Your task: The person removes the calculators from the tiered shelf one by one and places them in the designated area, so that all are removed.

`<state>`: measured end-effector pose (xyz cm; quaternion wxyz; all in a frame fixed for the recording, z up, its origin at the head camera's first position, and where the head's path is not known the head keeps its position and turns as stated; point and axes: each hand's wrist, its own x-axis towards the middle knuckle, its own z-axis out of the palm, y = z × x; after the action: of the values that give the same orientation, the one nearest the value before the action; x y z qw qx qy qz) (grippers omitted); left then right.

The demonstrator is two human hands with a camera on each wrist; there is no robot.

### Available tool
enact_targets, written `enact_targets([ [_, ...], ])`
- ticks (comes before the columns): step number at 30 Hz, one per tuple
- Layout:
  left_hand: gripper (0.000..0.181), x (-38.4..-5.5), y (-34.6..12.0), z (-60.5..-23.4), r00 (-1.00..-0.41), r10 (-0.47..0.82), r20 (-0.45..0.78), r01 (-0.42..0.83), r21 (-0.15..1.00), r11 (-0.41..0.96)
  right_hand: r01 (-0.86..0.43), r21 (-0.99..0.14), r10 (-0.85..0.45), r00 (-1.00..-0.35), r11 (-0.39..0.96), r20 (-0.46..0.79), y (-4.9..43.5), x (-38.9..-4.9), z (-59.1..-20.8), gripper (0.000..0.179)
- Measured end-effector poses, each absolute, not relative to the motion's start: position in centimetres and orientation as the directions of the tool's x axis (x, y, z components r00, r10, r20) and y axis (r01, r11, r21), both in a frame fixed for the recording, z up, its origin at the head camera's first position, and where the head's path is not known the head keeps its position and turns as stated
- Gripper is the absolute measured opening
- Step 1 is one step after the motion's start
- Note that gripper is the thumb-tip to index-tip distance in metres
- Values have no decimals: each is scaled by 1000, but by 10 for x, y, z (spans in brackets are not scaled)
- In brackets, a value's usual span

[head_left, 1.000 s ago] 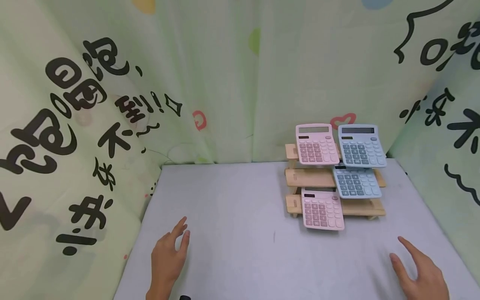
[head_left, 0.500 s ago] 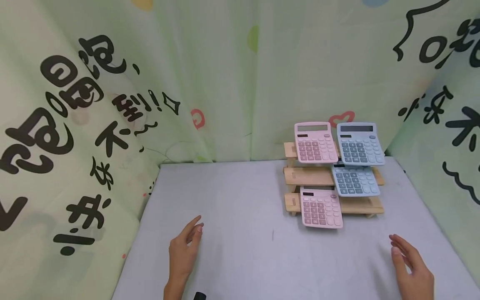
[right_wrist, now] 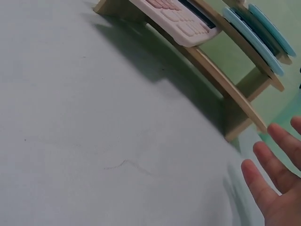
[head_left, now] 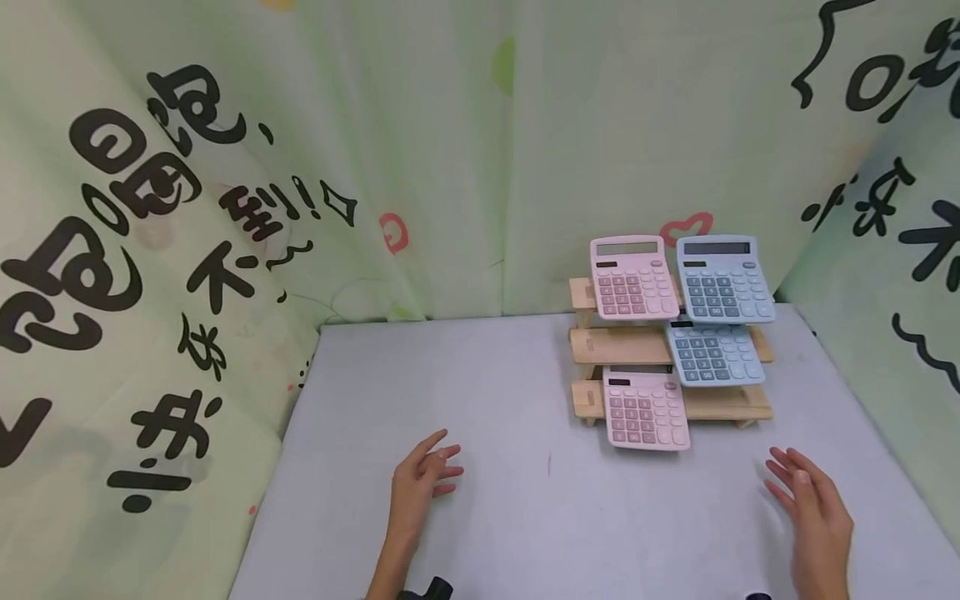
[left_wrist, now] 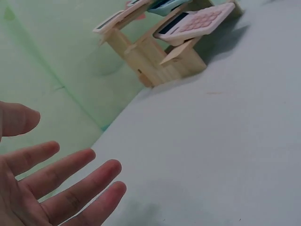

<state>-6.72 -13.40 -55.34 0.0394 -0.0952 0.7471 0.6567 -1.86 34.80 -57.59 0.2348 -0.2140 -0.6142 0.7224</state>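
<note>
A three-tier wooden rack (head_left: 621,345) stands at the back right of the table. Its top tier bears a pink calculator (head_left: 634,278) on the left and a blue calculator (head_left: 724,279) on the right. Another blue calculator (head_left: 716,357) leans on the middle tier's right side, and a second pink calculator (head_left: 647,410) on the bottom tier's left. My left hand (head_left: 422,483), fingers spread and holding nothing, hovers over the table left of the rack. My right hand (head_left: 817,521) is in front of the rack's right end, fingers extended and nothing in them.
A pale table (head_left: 420,375) spreads under both hands. Green printed curtains (head_left: 420,167) with black lettering enclose it at the back and both sides. Black wrist-camera parts show at the head view's bottom edge.
My left hand has moved right and its fingers have spread. The right hand has shifted slightly left and up. The calculators and rack stay put; the head view tilts a little.
</note>
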Motion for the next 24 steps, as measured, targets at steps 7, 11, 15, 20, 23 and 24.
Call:
enact_targets([
  [7,63,-75,-113,-564,-964,66,-256,-259,965,-34,78,-985,612,-775,-153,-157,350,-37,-585,51],
  [11,61,-79,-101,-567,-954,99,-284,-293,952,-90,72,-976,622,-760,-206,-187,350,-48,-592,52],
  [15,57,-83,-90,-570,-938,122,-324,-340,929,-147,3,-958,633,-750,-286,-191,351,-56,-596,52],
  [20,57,-87,-76,-574,-926,135,-354,-375,903,-210,-79,-936,645,-744,-343,-173,352,-66,-601,51],
  [23,57,-89,-68,-577,-918,136,-372,-395,886,-241,-93,-936,650,-742,-340,-162,351,-71,-604,51],
  [24,56,-89,-66,-577,-917,136,-376,-399,883,-246,-94,-936,653,-739,-340,-163,350,-72,-605,51],
])
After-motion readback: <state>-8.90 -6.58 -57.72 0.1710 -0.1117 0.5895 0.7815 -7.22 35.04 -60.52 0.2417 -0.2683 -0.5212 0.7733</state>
